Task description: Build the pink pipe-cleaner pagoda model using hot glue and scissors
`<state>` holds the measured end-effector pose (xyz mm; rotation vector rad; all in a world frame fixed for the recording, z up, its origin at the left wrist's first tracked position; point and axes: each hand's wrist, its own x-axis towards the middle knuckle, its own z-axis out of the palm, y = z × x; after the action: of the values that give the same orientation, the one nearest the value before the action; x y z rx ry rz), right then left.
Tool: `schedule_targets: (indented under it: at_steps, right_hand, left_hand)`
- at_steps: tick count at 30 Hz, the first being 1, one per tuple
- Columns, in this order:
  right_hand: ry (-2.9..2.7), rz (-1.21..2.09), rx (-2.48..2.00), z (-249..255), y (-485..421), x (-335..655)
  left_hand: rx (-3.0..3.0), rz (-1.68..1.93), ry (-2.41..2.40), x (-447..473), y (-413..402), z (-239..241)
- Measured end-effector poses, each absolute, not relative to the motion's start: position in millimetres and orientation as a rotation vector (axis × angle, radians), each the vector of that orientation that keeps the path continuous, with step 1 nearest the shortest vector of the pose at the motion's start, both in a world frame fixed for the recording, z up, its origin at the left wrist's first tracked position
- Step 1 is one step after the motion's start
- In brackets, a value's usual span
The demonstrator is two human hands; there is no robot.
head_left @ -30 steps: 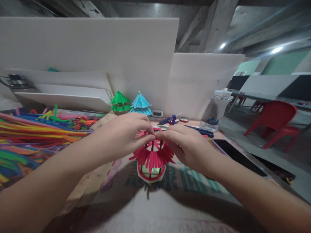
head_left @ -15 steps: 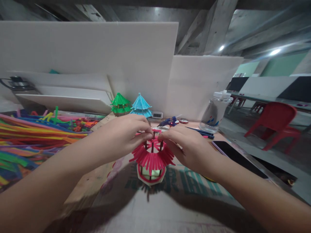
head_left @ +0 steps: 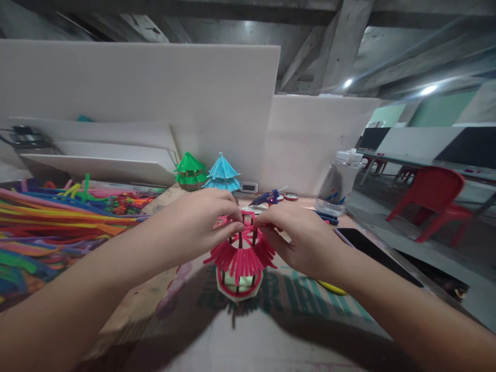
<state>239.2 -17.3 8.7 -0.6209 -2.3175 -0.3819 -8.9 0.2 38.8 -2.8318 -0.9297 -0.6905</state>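
Note:
A red model pavilion (head_left: 243, 262) made of fuzzy pipe-cleaner strips stands upright on the work surface in front of me. It has dark posts, a fringed skirt-like roof and a pale many-sided base. My left hand (head_left: 205, 219) pinches the red upper part from the left, thumb and fingers close together. From the right, the bent fingertips of my right hand (head_left: 302, 235) grip the same upper part. Exactly which strip lies under the fingertips is partly hidden. Behind them, a green model pavilion (head_left: 189, 169) and a light blue one (head_left: 221, 173) stand side by side.
Colourful pipe cleaners (head_left: 50, 227) are heaped at the left. Beyond my hands lie a blue glue gun (head_left: 266, 198) and a small white digital display (head_left: 248, 187). A clear bottle (head_left: 336, 183) and a phone (head_left: 375, 256) sit at the right. White boards (head_left: 155, 93) stand behind.
The view has shifted slightly, so everything sits a little lower and further left. Both hands stay at the top of the red pavilion, with only small finger movement.

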Motion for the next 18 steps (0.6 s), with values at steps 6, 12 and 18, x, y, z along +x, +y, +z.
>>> schedule_targets:
  at_steps: [6, 12, 18]
  right_hand:
    - [-2.321, -0.371, -0.629, 8.8, -17.5, 237.6]
    - [-2.32, -0.401, -0.602, 10.2, -18.6, 237.2]
    - [-2.298, -0.435, -0.589, 10.1, -19.9, 235.5]
  left_hand:
    - [-2.833, -0.702, -0.91, -9.3, 1.3, 38.4]
    - [-2.824, -0.689, -0.918, -8.0, -0.5, 39.5]
    - [-2.81, -0.636, -0.966, -6.6, -2.9, 41.9]
